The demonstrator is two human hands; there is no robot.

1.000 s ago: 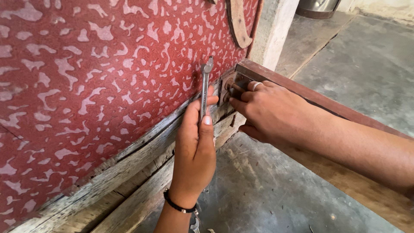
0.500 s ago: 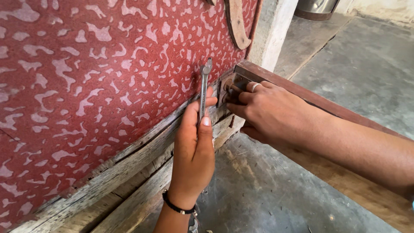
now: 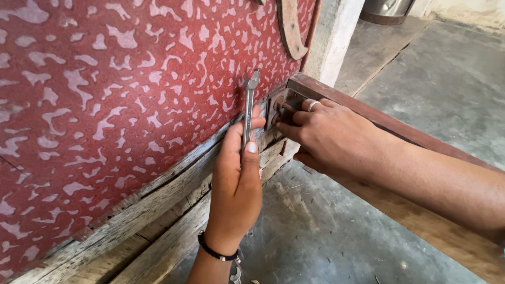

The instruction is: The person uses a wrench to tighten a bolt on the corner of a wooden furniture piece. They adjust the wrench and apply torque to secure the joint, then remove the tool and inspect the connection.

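Observation:
My left hand [image 3: 238, 179] grips a slim metal spanner [image 3: 249, 108] upright, its head against the red patterned panel [image 3: 105, 105]. My right hand [image 3: 329, 135], with a ring on one finger, has its fingertips pinched on a small bolt or nut at a metal bracket [image 3: 279, 105]. The bracket joins a brown wooden bar [image 3: 368, 115] to the worn wooden frame [image 3: 158, 210]. A black band circles my left wrist. My fingers hide the fastener itself.
A curved wooden piece [image 3: 289, 29] hangs on the panel above. A pale post [image 3: 334, 37] stands behind the bracket. A metal pot [image 3: 386, 10] sits at the top right on the grey concrete floor [image 3: 447, 79].

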